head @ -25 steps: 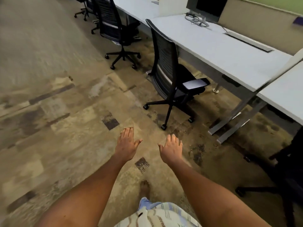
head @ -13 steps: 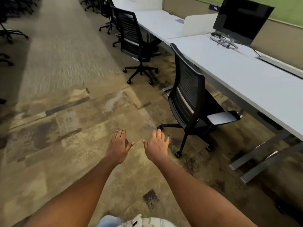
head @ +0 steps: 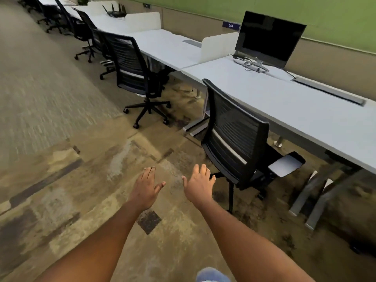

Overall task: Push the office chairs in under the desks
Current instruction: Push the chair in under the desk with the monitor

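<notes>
Hands, left (head: 147,186) and right (head: 199,183), hover open and empty near the nearest chair (head: 236,137), which stands at the table (head: 305,110) edge to their right; it looks light on castors, best pushed by its stiff backrest top.

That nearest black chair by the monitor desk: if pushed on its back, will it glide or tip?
The nearest chair would probably glide, since it stands on a star base with casters. The patterned carpet may drag a little. Its mesh back looks tall, so a low, steady push seems safer than a shove at the top.
</notes>
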